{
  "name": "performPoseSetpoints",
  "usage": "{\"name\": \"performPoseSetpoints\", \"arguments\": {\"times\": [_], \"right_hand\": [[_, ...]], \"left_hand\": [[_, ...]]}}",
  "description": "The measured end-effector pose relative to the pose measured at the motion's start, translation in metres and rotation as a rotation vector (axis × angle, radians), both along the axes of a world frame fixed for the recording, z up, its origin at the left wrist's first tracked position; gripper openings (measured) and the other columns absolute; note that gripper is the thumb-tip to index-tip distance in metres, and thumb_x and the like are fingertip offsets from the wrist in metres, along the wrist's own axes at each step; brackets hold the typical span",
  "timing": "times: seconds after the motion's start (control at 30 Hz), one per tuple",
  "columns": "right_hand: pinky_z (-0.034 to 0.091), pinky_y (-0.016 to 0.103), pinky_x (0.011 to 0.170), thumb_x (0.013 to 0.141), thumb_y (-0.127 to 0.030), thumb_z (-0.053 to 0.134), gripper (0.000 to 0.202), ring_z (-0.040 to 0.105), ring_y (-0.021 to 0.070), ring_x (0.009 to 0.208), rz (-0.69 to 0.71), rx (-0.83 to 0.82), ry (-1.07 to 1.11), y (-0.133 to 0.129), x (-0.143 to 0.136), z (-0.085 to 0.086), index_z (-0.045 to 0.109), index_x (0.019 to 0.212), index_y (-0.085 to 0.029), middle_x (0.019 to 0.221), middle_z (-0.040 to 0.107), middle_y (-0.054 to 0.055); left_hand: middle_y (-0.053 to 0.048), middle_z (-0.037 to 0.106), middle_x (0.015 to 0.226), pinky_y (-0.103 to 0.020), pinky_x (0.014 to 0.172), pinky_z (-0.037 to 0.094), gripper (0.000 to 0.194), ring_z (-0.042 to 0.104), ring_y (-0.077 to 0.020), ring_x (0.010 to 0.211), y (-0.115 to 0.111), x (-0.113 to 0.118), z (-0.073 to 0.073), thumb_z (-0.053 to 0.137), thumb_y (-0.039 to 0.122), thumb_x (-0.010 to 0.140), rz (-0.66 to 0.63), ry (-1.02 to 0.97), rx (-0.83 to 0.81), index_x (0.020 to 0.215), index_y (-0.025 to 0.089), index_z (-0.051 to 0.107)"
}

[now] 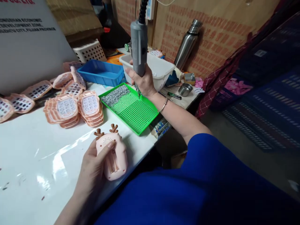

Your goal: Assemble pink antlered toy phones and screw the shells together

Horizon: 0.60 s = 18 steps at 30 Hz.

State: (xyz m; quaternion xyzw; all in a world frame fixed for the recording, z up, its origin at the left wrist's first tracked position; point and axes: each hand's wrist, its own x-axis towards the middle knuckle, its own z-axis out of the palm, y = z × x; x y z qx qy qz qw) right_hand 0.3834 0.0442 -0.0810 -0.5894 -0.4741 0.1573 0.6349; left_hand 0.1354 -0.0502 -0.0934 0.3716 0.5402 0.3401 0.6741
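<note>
Pink toy [121, 156]: long axis forward (antlers [114, 128] foremost).

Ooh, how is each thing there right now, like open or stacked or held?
Left hand: closed around the pink toy
Pink toy: held back up, its hollow uncovered
Right hand: wrapped around the grey screwdriver
Grey screwdriver: tip pointing down
Green tray: open-topped, screws heaped at one end
Screws: loose
Pink shells: some stacked
Blue bin: open-topped
Steel bottle: lid on

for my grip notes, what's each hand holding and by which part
Left hand: pink antlered casing, by its left side, thumb on the upturned face. Right hand: grey screwdriver, around its lower body.
</note>
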Motion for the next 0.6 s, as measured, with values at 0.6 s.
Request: {"name": "performPoseSetpoints", "arguments": {"times": [0.6], "right_hand": [[0.053, 0.028, 0.059, 0.090, -0.042, 0.064, 0.026, 0.051, 0.0103, 0.055, -0.023, 0.045, 0.065, 0.002, -0.003, -0.004, 0.049, 0.100, -0.024, 0.068, 0.047, -0.006]], "left_hand": [[-0.003, 0.072, 0.077, -0.022, 0.051, 0.053, 0.054, 0.065, -0.0155, 0.058, 0.001, -0.003, -0.008, 0.090, 0.040, 0.052, -0.023, -0.045, 0.029, 0.095, 0.016, 0.066]]}}
